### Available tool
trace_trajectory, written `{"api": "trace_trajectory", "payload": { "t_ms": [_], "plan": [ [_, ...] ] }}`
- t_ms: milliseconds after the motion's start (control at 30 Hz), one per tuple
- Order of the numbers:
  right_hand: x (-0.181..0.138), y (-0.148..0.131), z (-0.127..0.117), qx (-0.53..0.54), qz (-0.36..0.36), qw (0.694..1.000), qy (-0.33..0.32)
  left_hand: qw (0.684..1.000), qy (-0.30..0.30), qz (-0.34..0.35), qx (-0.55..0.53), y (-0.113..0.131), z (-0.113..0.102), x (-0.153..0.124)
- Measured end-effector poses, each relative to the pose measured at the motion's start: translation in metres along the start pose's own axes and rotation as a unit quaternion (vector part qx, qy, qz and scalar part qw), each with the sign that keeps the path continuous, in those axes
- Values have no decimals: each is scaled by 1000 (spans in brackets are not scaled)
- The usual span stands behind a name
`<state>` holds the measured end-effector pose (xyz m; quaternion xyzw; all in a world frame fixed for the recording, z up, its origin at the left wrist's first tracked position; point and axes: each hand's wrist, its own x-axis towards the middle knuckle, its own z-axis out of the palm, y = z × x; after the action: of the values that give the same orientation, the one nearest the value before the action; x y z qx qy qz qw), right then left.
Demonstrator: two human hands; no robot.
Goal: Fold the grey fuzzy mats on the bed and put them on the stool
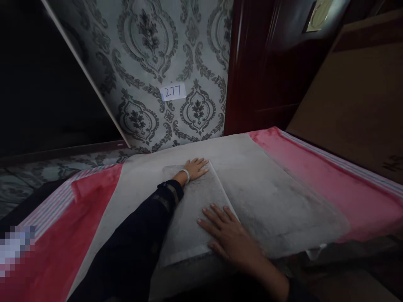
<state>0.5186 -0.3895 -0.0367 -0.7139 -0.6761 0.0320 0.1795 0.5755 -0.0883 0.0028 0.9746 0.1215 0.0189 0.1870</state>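
Note:
A folded grey cloth (189, 214), fuzzy like a towel, lies on a larger pale grey cloth (267, 197). Toward its far end, my left hand (195, 168) rests flat with fingers spread; a silver bracelet (187, 175) circles that wrist. Nearer to me, my right hand (231, 237) presses palm down across the folded cloth's right edge, fingers stretched out. Neither hand grips anything. My left sleeve covers part of the folded cloth's left side.
Red and pink fabric with a striped border (317, 180) lies beneath the pale cloth. A patterned wall (170, 117) carries a paper label (173, 92) reading 277. A dark screen (50, 84) stands left, a dark red door (267, 67) behind, and a large brown board (355, 96) right.

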Motion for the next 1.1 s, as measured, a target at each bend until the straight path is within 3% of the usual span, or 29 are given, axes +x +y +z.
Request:
{"api": "trace_trajectory", "payload": {
  "t_ms": [133,233,367,533,667,767,900,1100],
  "plan": [
    [0,0,-2,-26,-1,1000,8,988,66,-87,-107,-10,-19,-20],
    [-2,1,-4,-35,-6,999,8,965,133,-156,-167,-36,-37,-59],
    [-6,0,-4,-31,-24,999,15,907,183,-237,-298,-61,-47,-124],
    [-7,-7,-2,-38,-17,999,22,825,164,-256,-476,-57,-37,-172],
    [-8,-12,-1,-41,-13,999,30,772,158,-261,-558,-45,-23,-173],
    [-10,-13,0,-44,-15,998,34,750,180,-252,-584,-36,-15,-167],
    [-12,-15,-1,-50,-7,998,37,741,204,-225,-600,-20,-13,-159],
    [-9,-29,4,-57,43,996,56,743,227,-191,-600,3,-34,-156]
  ]
}}
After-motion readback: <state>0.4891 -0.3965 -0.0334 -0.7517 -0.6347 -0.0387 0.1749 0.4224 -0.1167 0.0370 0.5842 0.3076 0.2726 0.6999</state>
